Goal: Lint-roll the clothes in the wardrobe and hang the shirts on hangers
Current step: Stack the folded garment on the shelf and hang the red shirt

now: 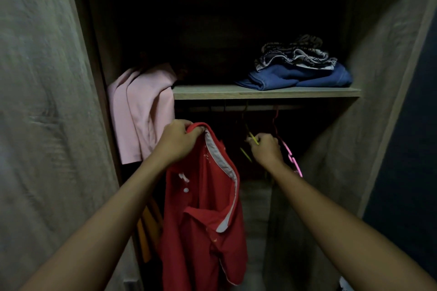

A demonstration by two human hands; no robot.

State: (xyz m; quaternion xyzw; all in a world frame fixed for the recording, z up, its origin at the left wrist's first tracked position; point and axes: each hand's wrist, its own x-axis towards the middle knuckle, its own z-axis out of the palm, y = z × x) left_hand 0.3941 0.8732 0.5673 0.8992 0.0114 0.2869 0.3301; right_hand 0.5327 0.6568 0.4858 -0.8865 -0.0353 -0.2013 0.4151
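Here the step in hand looks to be fetching a hanger for the red shirt. The left hand grips the shirt by a bunch of cloth at its top, near the pale-lined collar, fingers curled tight round the fabric, and the rest hangs straight down below that hand. The right hand reaches further in, level with the left, and its fingers are curled on a thin yellow hanger. The two hands are apart, with a dark gap between them.

To do this well, I would lift the yellow hanger's hook clear of the rail above the right hand before pulling it out. A pink hanger hangs just beside that hand on its outer side, and the two could snag. Then bring the hanger across to the left hand and feed one arm of it in through the shirt's neck, not up from the hem. The collar opening sits just under the left hand's grip, so that hand should shift to hold the neck open. The light is poor, so feeling for the shoulder seams may serve better than looking.

A pink shirt droops from the shelf above and outside the left hand. Folded jeans lie on the shelf above the right hand. No lint roller shows.
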